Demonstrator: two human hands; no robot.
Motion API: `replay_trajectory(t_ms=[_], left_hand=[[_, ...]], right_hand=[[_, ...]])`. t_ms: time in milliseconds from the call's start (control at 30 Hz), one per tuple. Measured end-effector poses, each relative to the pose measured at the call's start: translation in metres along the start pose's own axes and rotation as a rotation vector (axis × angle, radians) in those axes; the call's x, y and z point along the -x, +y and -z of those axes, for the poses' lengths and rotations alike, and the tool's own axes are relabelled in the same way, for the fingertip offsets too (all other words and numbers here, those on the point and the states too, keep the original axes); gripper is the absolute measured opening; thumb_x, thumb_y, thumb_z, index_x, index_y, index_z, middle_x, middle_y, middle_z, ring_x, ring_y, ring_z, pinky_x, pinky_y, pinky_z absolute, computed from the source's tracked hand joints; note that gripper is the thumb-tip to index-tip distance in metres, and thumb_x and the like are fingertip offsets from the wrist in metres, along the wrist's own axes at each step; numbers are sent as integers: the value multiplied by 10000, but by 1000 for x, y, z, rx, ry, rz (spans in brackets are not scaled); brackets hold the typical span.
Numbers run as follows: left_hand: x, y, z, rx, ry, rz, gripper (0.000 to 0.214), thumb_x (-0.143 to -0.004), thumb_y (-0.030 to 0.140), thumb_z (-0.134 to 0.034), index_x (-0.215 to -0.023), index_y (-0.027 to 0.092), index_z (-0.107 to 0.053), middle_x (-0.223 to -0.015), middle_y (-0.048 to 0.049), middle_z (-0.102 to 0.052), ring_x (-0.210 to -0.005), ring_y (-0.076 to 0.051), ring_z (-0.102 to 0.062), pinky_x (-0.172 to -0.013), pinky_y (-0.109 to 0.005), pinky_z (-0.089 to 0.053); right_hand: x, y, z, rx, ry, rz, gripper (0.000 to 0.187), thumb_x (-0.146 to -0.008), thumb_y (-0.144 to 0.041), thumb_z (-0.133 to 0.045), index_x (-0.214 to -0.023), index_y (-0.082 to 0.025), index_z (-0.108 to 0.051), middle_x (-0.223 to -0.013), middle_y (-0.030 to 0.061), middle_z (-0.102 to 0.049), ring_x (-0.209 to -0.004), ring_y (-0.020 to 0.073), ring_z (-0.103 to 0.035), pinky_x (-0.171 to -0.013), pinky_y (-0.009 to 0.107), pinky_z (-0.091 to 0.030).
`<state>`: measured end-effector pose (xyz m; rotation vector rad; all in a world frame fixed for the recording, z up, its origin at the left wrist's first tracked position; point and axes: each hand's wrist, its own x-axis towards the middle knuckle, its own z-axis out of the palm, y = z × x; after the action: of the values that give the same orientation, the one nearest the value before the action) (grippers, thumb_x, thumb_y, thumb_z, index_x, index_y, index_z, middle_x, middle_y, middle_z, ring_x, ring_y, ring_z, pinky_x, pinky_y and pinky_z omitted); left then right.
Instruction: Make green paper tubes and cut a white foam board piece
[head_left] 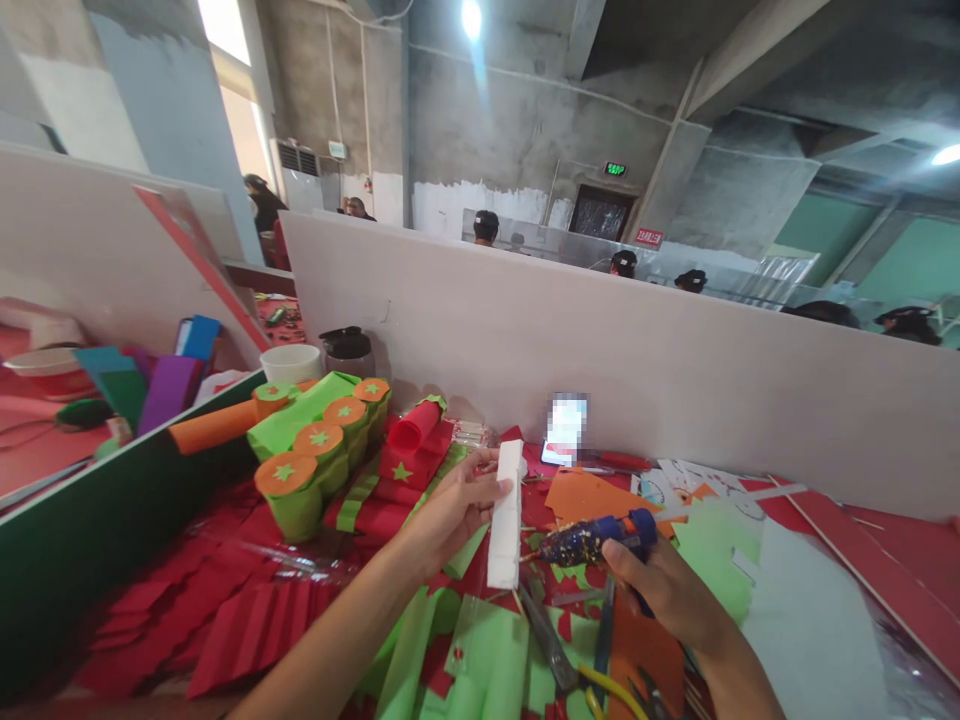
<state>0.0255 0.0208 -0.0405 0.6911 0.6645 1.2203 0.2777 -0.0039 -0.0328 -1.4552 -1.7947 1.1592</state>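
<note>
My left hand [466, 498] pinches a long white strip [507, 520], perhaps foam or folded paper, held roughly upright above the cluttered table. In my right hand [660, 580] is a dark blue hot glue gun [592, 540], its body spotted with dried glue. The gun's nozzle points left and is close to the strip's lower right edge; I cannot tell whether they touch. Below the strip lie pliers [551, 640] and rolled light green paper [487, 665]. Behind my left hand is a red paper piece with a green star [401, 470].
At the left stand green paper shapes with orange tops [286, 474] and stacked red paper [255, 630]. A lit phone [566, 430] leans against the white partition [600, 350]. Orange paper [581, 495] and white sheets [810, 610] lie right. Several people sit beyond the partition.
</note>
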Motion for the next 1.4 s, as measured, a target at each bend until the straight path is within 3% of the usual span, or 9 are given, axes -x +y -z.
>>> replay_trajectory(t_ms=[167,367,467,600,700,900,1100,1267,1400], left_hand=[[1,0,0,4,-11,7,524,-670,118,-825,-1101,169,-531,-818,-19,-654,-672,-93,-600,-653,-187,-495],[1,1,-1,-1,-10,7,534,-678,112,-815,-1119,165,-519,-795,-11,-648,-639,-87,-586,-626,-185,-490],[0,0,1,6,-15,6,491,-695,101,-799,-1097,164,-524,-784,-6,-642,-631,-81,-585,-621,-180,-486],[-1,0,2,2,-30,11,453,-705,100,-792,-1070,167,-531,-785,-13,-651,-638,-88,-599,-637,-189,-493],[-1,1,2,-1,-16,17,471,-696,104,-802,-1075,172,-530,-775,-12,-658,-630,-93,-604,-639,-196,-494],[0,1,0,7,4,23,497,-657,126,-835,-1063,177,-553,-753,0,-664,-608,-97,-609,-635,-203,-485],[-1,0,0,12,-27,11,479,-663,124,-834,-1055,174,-564,-725,10,-652,-589,-96,-599,-627,-208,-476],[-1,0,1,26,0,7,475,-669,111,-825,-1063,172,-567,-762,3,-656,-612,-94,-604,-629,-200,-475],[-1,0,1,26,-4,4,484,-665,99,-824,-1067,167,-563,-792,-10,-664,-636,-99,-608,-638,-204,-484]], right_hand=[[0,0,1,-8,9,25,544,-830,-689,-524,-593,-202,-470,-484,-37,-449,-462,121,-461,-495,256,-367],[-1,-1,2,-79,-6,95,456,-836,-636,-571,-743,-190,-573,-554,-31,-494,-484,121,-457,-485,244,-391],[-2,-3,1,-70,-4,137,439,-846,-617,-565,-723,-196,-584,-584,-9,-540,-490,128,-456,-469,247,-396],[-3,-8,-2,-14,65,185,445,-862,-599,-543,-652,-206,-535,-530,-34,-456,-506,131,-433,-505,248,-405],[-1,-10,-2,-14,58,164,433,-860,-588,-550,-661,-204,-533,-540,-37,-450,-536,135,-445,-536,249,-415],[2,-5,2,-71,-21,60,430,-794,-601,-626,-908,-186,-626,-579,-35,-504,-501,132,-451,-488,252,-417],[1,-8,-2,-49,14,73,457,-830,-645,-546,-725,-200,-541,-514,-57,-421,-477,119,-401,-494,252,-367],[5,-12,3,-20,-101,74,427,-839,-610,-568,-737,-195,-548,-580,-52,-409,-546,124,-416,-545,253,-369],[5,-10,5,-12,-111,70,426,-831,-610,-579,-829,-185,-604,-597,-51,-416,-552,127,-420,-551,255,-372]])
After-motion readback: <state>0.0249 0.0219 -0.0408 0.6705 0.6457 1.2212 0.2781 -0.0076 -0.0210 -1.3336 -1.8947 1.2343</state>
